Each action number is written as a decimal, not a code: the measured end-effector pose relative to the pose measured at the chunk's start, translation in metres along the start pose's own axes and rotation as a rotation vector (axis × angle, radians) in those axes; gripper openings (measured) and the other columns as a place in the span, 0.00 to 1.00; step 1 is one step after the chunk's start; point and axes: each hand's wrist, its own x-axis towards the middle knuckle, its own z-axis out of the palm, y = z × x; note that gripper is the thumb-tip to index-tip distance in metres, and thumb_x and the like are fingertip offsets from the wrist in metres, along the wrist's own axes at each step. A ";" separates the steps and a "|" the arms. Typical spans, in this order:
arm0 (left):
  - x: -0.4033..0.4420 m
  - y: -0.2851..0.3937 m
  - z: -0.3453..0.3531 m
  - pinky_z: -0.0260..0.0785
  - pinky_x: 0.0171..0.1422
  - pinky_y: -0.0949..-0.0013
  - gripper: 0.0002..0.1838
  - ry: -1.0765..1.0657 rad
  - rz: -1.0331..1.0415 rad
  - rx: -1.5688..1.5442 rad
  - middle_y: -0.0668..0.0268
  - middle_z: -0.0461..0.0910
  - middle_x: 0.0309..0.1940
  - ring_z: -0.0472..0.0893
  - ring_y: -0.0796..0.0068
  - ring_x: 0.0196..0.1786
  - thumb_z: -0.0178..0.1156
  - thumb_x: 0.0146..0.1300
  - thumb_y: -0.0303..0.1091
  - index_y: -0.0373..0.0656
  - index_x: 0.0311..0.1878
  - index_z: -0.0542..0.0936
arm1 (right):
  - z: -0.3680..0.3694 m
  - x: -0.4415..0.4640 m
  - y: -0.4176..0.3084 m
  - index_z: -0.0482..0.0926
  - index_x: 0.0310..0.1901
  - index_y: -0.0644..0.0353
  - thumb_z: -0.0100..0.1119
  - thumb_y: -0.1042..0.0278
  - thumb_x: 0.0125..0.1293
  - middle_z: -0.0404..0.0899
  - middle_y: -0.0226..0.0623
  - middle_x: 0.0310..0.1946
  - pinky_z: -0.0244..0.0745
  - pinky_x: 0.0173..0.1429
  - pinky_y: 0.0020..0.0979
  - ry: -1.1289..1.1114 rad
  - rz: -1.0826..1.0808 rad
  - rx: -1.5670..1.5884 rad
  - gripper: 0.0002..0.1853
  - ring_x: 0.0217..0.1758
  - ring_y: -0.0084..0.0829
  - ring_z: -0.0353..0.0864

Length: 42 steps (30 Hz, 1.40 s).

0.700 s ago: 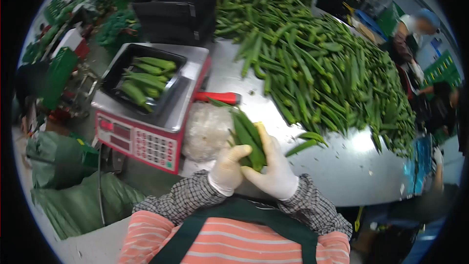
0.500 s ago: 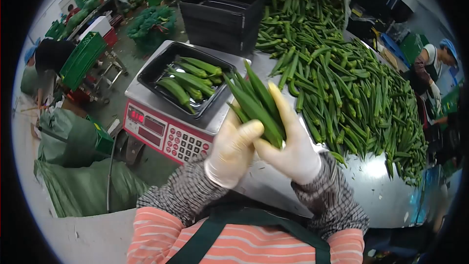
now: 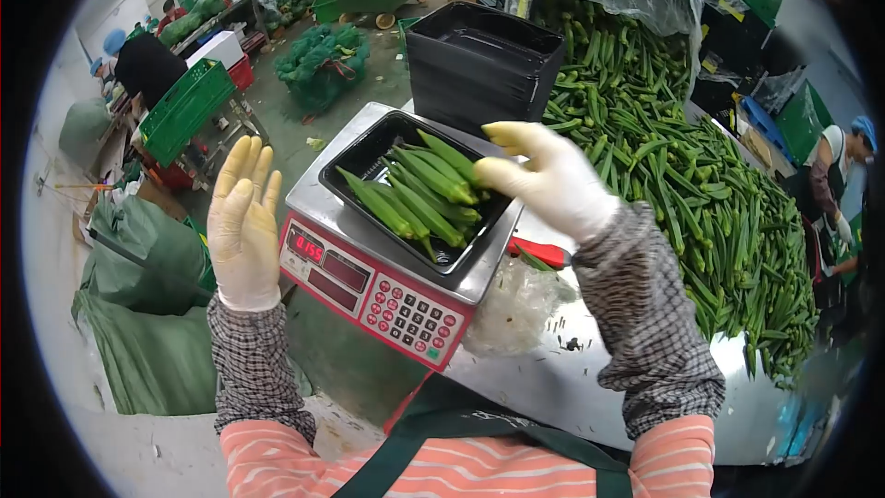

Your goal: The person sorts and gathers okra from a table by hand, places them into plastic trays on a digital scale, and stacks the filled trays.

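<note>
okra (image 3: 419, 195) is already laid in a black tray (image 3: 373, 143) on the scale (image 3: 378, 300); a large heap (image 3: 701, 221) is left on the desk (image 3: 544, 378). the left hand (image 3: 244, 240) is raised aside, the right hand (image 3: 558, 180) held by the tray's edge; nothing is grasped by either's fingers.

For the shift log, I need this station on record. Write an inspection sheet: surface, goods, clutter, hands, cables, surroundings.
Surface: metal table, dark scraps on it.
Goods: okra in a tray on the scale, display reading 0.155; okra pile alongside.
Clutter: plastic bag, red handle beside the scale.
Hands: left hand open, empty; right hand open at the tray's edge, contact unclear.
Cables: nothing seen.
Surroundings: green sacks at left, person at right.
</note>
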 end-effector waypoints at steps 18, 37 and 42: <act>0.039 0.017 -0.014 0.61 0.62 0.72 0.20 -0.224 0.058 0.589 0.63 0.73 0.56 0.71 0.77 0.57 0.59 0.61 0.28 0.35 0.57 0.73 | 0.029 0.007 -0.006 0.78 0.40 0.59 0.58 0.63 0.58 0.75 0.41 0.38 0.75 0.47 0.39 -0.021 -0.168 -0.420 0.11 0.45 0.41 0.76; 0.034 -0.010 0.013 0.55 0.68 0.65 0.18 -0.458 0.057 0.763 0.58 0.71 0.58 0.68 0.68 0.62 0.59 0.60 0.30 0.35 0.53 0.75 | 0.032 0.014 -0.005 0.73 0.45 0.59 0.54 0.70 0.55 0.73 0.43 0.40 0.76 0.43 0.37 -0.222 -0.175 -0.826 0.15 0.44 0.39 0.79; 0.033 -0.011 0.015 0.55 0.68 0.65 0.18 -0.494 0.054 0.787 0.58 0.71 0.58 0.68 0.68 0.62 0.59 0.59 0.29 0.35 0.53 0.75 | 0.037 0.018 0.003 0.77 0.40 0.59 0.54 0.71 0.55 0.74 0.44 0.39 0.77 0.42 0.38 -0.155 -0.157 -0.783 0.10 0.41 0.40 0.80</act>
